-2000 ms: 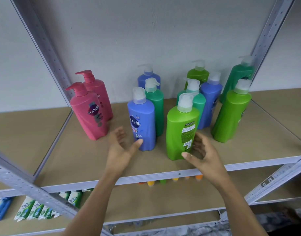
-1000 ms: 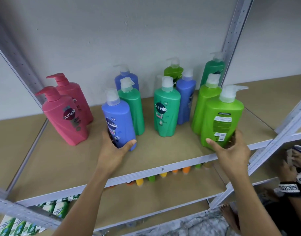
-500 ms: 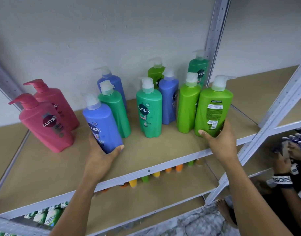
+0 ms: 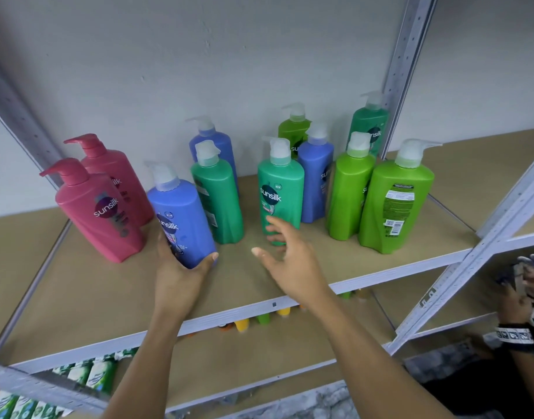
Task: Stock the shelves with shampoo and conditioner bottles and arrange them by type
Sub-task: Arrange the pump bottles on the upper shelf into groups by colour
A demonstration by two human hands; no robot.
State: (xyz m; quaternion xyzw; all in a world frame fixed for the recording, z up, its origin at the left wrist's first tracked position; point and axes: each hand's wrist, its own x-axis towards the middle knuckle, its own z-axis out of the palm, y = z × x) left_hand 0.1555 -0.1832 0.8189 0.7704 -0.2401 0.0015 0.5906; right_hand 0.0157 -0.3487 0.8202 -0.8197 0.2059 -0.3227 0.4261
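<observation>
Shelf: the brown board shelf (image 4: 78, 285) carried the bottles, colours mixed mid-row.
Blue pump bottle (image 4: 181, 219): front left, gripped low by the left hand (image 4: 181, 276).
Right hand (image 4: 290, 261): open, reaching the teal pump bottle (image 4: 279, 192) (grasp low, keep upright).

The shelf (image 4: 78, 285) carries ten pump bottles: two pink bottles (image 4: 99, 213) at about nine o'clock, three blue bottles (image 4: 184, 219) spread from the centre toward twelve o'clock, three lime green bottles (image 4: 396, 201) from twelve round to three o'clock, and two teal green bottles (image 4: 220, 201); a further teal green one (image 4: 370, 131) stands at one o'clock by the upright, making eleven in all. Two bare hands reach in from six o'clock, the left hand (image 4: 181, 273) and the right hand (image 4: 290, 261).
</observation>
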